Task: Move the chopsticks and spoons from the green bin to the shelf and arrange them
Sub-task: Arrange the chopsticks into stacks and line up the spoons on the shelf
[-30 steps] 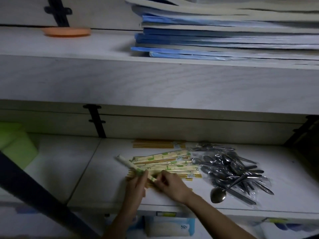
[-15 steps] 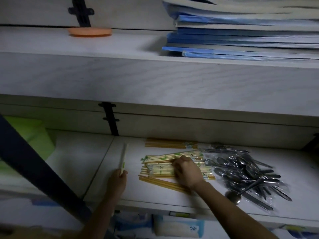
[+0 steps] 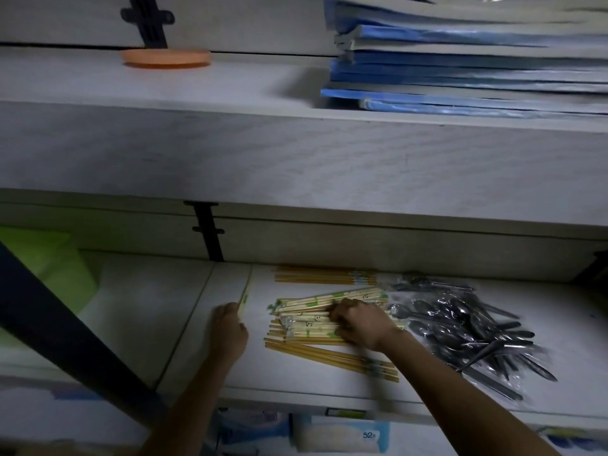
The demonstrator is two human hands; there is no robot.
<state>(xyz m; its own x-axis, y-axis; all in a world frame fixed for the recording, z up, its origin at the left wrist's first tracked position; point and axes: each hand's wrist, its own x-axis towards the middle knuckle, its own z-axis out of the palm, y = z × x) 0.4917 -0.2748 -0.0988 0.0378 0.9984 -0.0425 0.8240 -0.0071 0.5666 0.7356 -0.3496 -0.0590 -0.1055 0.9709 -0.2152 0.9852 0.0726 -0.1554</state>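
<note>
A heap of wrapped chopsticks [image 3: 306,311] lies on the white lower shelf [image 3: 296,383], with bare yellow pairs [image 3: 329,355] in front and another bundle [image 3: 325,278] at the back. My right hand [image 3: 357,322] rests fingers-down on the heap, gripping wrapped pairs. My left hand [image 3: 228,329] holds one wrapped chopstick pair [image 3: 245,296] upright-pointing toward the shelf's back, left of the heap. Metal spoons in clear plastic [image 3: 460,320] lie piled to the right. The green bin [image 3: 49,268] sits at the far left.
A dark diagonal bar [image 3: 65,337] crosses the lower left. A black bracket [image 3: 207,232] stands at the shelf's back. The upper shelf carries an orange lid [image 3: 164,58] and stacked blue folders [image 3: 460,67]. Packets sit below the shelf edge [image 3: 342,436].
My left hand carried one wrapped pair away from the heap to the left and turned it to point backward. My right hand moved up onto the heap.
</note>
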